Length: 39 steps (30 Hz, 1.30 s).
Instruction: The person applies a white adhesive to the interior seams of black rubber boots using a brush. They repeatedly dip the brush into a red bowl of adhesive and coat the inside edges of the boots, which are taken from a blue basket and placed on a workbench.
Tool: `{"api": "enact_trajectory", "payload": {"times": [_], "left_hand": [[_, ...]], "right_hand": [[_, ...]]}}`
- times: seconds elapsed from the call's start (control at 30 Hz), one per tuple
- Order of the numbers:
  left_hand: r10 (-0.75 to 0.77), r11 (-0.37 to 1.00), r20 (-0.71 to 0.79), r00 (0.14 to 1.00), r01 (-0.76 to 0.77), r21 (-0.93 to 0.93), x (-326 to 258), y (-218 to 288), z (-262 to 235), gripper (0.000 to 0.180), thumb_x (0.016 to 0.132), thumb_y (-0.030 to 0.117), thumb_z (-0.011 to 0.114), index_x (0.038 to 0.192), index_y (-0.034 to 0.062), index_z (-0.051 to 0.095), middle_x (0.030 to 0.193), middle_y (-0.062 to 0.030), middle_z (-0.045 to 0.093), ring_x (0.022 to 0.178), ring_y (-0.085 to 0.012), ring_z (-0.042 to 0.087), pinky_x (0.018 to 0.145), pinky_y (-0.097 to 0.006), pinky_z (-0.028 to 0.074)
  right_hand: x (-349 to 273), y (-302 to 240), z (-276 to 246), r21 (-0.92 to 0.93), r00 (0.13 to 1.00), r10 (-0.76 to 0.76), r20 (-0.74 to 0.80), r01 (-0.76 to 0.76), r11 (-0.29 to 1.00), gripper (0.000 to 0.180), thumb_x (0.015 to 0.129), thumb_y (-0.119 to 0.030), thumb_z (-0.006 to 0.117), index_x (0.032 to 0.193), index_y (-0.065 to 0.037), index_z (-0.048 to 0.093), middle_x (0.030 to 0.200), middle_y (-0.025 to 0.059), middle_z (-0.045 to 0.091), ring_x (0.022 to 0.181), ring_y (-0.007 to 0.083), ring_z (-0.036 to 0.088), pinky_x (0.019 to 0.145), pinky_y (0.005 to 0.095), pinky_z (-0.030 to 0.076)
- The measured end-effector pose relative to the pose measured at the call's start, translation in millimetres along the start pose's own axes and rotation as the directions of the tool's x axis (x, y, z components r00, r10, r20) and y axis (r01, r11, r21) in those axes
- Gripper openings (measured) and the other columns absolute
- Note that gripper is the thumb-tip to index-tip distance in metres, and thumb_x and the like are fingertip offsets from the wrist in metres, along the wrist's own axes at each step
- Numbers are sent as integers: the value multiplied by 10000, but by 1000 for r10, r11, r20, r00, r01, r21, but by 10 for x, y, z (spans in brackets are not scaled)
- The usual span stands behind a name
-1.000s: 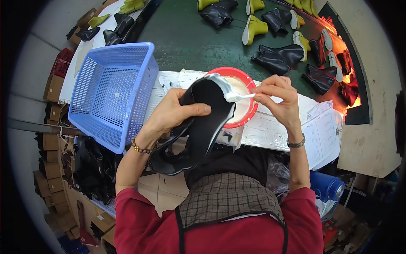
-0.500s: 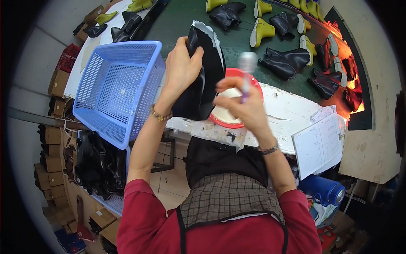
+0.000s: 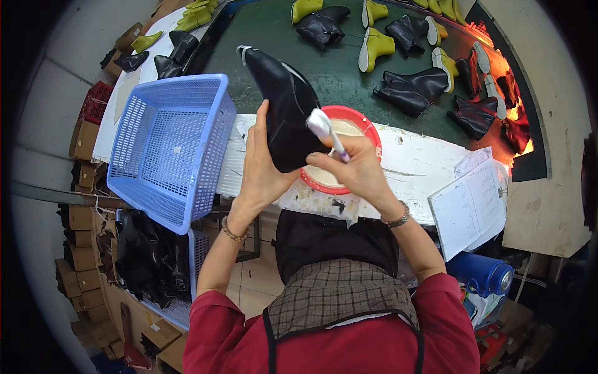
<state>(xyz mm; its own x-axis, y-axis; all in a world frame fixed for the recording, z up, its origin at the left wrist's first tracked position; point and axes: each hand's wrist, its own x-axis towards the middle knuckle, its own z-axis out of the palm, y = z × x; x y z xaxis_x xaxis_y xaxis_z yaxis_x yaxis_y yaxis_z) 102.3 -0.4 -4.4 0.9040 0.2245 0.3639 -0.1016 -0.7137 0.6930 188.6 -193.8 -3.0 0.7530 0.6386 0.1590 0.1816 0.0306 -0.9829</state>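
My left hand [image 3: 258, 165] grips the lower part of a black leather boot upper [image 3: 281, 103], thumb along its side. The upper is tilted, its narrow end with a pale edge pointing up and left. In my right hand [image 3: 361, 171] is a brush [image 3: 320, 123], white at its head, with a purple part on its handle. The brush head is up against or just beside the upper's right side; I cannot tell if they touch. Right fingertips lie close to the upper's lower edge. Below and behind them, a red basin [image 3: 372, 132] holds whitish liquid, partly hidden.
Left stands a blue plastic basket [image 3: 212, 146]; black uppers [image 3: 152, 255] fill another below it. On the green conveyor [image 3: 249, 25] lie black uppers and yellow shoe lasts [image 3: 375, 48], near a glowing heater [image 3: 526, 118]. A notebook [image 3: 467, 206] and blue flask [image 3: 479, 274] are at right.
The upper has been turned, its pale-edged opening now swung away and its dark outer side showing. My right hand has brought the brush left and down to the upper.
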Motion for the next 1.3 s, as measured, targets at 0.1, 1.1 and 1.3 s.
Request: {"api": "enact_trajectory", "payload": {"times": [0.1, 1.1, 1.3], "left_hand": [[-4, 997, -64, 998, 9, 74, -137, -87, -37, 1151, 695, 32, 879, 1625, 53, 201, 1497, -232, 490, 1365, -357, 523, 1139, -438, 425], [223, 737, 706, 672, 358, -574, -425, 267, -364, 1202, 638, 204, 938, 1604, -15, 256, 1569, -184, 445, 1447, -267, 445, 1208, -399, 336], [83, 626, 760, 644, 560, -543, -653, -7, -350, 1143, 615, 293, 967, 1532, -41, 371, 1473, -154, 541, 1355, -256, 521, 1158, -404, 389]], "right_hand": [[27, 13, -345, -312, 983, -93, -161, 39, 949, 168, 879, -151, 800, 1013, -53, 783, 810, 27, 581, 706, 128, 552, 619, 324, 459], [-76, 400, -1163, 646, 939, 129, 319, -315, 696, 699, 979, -647, 549, 1022, 19, 756, 991, 92, 759, 876, 113, 694, 798, 271, 561], [-42, 82, -1083, 492, 935, 183, 303, -318, 811, 287, 921, -228, 796, 1049, 21, 732, 891, 7, 716, 825, 57, 648, 750, 231, 540]]}}
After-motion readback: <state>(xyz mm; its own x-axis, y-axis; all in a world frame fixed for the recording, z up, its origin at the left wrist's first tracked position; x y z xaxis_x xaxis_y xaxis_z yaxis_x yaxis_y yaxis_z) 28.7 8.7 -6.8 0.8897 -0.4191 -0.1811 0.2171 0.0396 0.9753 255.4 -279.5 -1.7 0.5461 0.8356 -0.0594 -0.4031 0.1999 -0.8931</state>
